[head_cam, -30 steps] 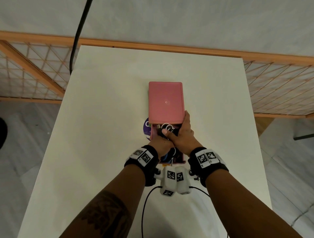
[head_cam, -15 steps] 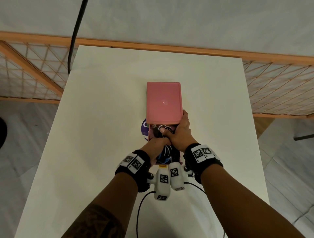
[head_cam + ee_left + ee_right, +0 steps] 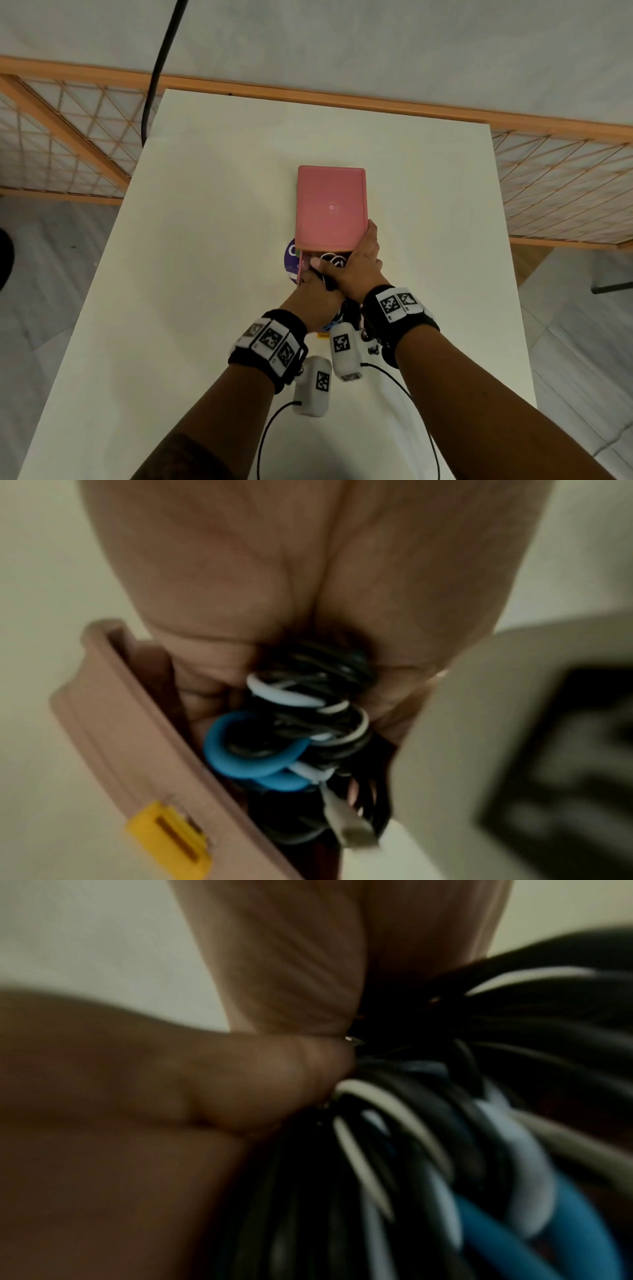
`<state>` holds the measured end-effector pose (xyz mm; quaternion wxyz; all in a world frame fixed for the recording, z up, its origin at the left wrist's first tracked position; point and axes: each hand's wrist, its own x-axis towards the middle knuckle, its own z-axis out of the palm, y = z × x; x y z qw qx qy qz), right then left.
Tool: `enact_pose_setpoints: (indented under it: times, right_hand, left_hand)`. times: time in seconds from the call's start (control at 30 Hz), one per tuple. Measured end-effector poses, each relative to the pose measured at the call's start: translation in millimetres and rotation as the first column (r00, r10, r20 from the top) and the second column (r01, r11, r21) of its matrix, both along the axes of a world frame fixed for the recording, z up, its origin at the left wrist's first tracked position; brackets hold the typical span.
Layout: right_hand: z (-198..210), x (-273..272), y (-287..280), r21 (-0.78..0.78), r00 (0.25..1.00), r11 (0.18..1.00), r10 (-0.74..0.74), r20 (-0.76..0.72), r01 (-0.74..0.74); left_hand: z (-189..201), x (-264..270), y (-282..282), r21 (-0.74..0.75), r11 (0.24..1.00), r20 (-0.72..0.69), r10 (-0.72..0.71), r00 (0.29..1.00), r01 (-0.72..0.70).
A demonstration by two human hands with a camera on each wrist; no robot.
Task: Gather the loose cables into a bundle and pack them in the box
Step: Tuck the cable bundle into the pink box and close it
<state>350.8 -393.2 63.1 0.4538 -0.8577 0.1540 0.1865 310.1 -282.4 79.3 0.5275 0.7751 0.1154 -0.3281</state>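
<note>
Your table (image 3: 205, 274) spreads out below both hands. Just beyond your fingers lies the pink lid (image 3: 330, 207), partly over the box (image 3: 113, 723). Your right hand (image 3: 356, 270) rests on the lid's near right corner, thumb pressing the cables (image 3: 330, 258) down. Your left hand (image 3: 313, 298) lies on the bundle; its finger pose is hidden. Only the left wrist view shows black, white and blue coils inside the box and a yellow clip (image 3: 171, 840).

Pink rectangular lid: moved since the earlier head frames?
No. The pink rectangular lid sits just as before against the round purple disc beside it.
</note>
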Motion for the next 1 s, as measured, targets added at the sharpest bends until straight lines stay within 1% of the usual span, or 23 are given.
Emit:
enact_pose_setpoints:
  times: [0.03, 0.07, 0.1, 0.13, 0.17, 0.23, 0.27, 0.3, 0.33, 0.37, 0.4, 0.43, 0.5, 0.57, 0.67, 0.73, 0.83, 0.9, 1.0]
  right_hand:
    - [-1.3, 0.0, 0.3, 0.001, 1.000, 1.000, -0.005, 0.003, 0.005]
    - [-2.0, -0.3, 0.9, -0.004, 1.000, 1.000, -0.011, 0.007, 0.011]
    - [-2.3, -0.8, 2.1, -0.016, 1.000, 1.000, -0.018, 0.011, 0.018]
    - [-2.4, -1.4, 2.9, -0.031, 1.000, 0.999, -0.022, 0.016, 0.023]
    - [-2.7, -2.0, 3.6, -0.041, 0.999, 0.999, -0.027, 0.018, 0.027]
    - [-2.3, -3.0, 4.5, -0.044, 0.999, 0.999, -0.029, 0.022, 0.030]
    - [-2.0, -3.2, 4.9, -0.047, 0.999, 0.999, -0.027, 0.025, 0.029]
    - [-1.7, -3.5, 5.4, -0.053, 0.999, 0.998, -0.027, 0.028, 0.029]
    - [-1.6, -3.2, 6.2, -0.064, 0.999, 0.997, -0.031, 0.033, 0.033]
    - [-1.9, -3.1, 7.0, -0.075, 0.999, 0.996, -0.039, 0.038, 0.041]
    - [-2.4, -3.2, 8.0, -0.080, 0.998, 0.996, -0.047, 0.043, 0.050]
    - [-3.2, -3.8, 9.2, -0.081, 0.997, 0.995, -0.055, 0.051, 0.059]
    - [-4.1, -4.6, 10.4, -0.079, 0.995, 0.994, -0.074, 0.067, 0.079]
    - [-5.4, -5.0, 11.4, -0.077, 0.993, 0.992, -0.093, 0.070, 0.098]
    - [-7.1, -6.1, 13.9, -0.069, 0.987, 0.988, -0.130, 0.092, 0.137]
    - [-7.7, -6.8, 15.8, -0.063, 0.982, 0.985, -0.155, 0.106, 0.163]
    - [-8.9, -6.5, 17.0, -0.052, 0.975, 0.982, -0.173, 0.136, 0.182]
    - [-9.7, -6.1, 16.6, -0.048, 0.976, 0.984, -0.165, 0.145, 0.174]
    - [-12.5, -7.5, 13.1, -0.081, 0.978, 0.985, -0.139, 0.158, 0.153]
  left_hand:
    - [0.4, -5.3, 0.6, 0.038, 0.999, 0.071, -0.017, 0.997, 0.014]
    - [1.3, -12.3, 1.4, 0.153, 0.987, 0.144, -0.072, 0.987, 0.050]
    - [2.4, -20.2, 3.4, 0.304, 0.949, 0.215, -0.160, 0.964, 0.089]
    - [3.0, -27.7, 6.3, 0.443, 0.891, 0.279, -0.244, 0.929, 0.102]
    - [7.2, -34.1, 8.8, 0.535, 0.841, 0.330, -0.294, 0.897, 0.079]
    - [4.6, -42.7, 16.8, 0.631, 0.776, 0.443, -0.370, 0.817, 0.009]
    - [0.6, -43.3, 21.8, 0.657, 0.754, 0.474, -0.410, 0.779, -0.003]
    - [-9.3, -42.4, 28.0, 0.670, 0.742, 0.472, -0.449, 0.758, 0.022]
    - [-20.7, -40.4, 33.4, 0.668, 0.741, 0.460, -0.479, 0.747, 0.064]
    - [-31.0, -39.0, 36.6, 0.652, 0.750, 0.439, -0.490, 0.753, 0.108]
    - [-40.4, -38.6, 37.6, 0.624, 0.770, 0.435, -0.485, 0.759, 0.134]
    - [-47.0, -38.8, 36.6, 0.586, 0.800, 0.457, -0.454, 0.765, 0.125]
    - [-51.8, -39.0, 31.0, 0.520, 0.852, 0.507, -0.356, 0.785, 0.050]
    - [-50.0, -39.7, 26.6, 0.504, 0.863, 0.530, -0.296, 0.795, -0.015]
    - [-50.7, -41.7, 26.3, 0.486, 0.872, 0.551, -0.264, 0.791, -0.047]
    - [-55.6, -41.5, 25.8, 0.425, 0.901, 0.590, -0.208, 0.780, -0.081]
    - [-61.0, -38.3, 21.1, 0.308, 0.938, 0.627, -0.073, 0.776, -0.161]
    - [-64.0, -35.7, 18.9, 0.271, 0.948, 0.636, -0.046, 0.770, -0.167]
    - [-66.5, -31.2, 19.0, 0.284, 0.936, 0.646, -0.027, 0.763, -0.208]
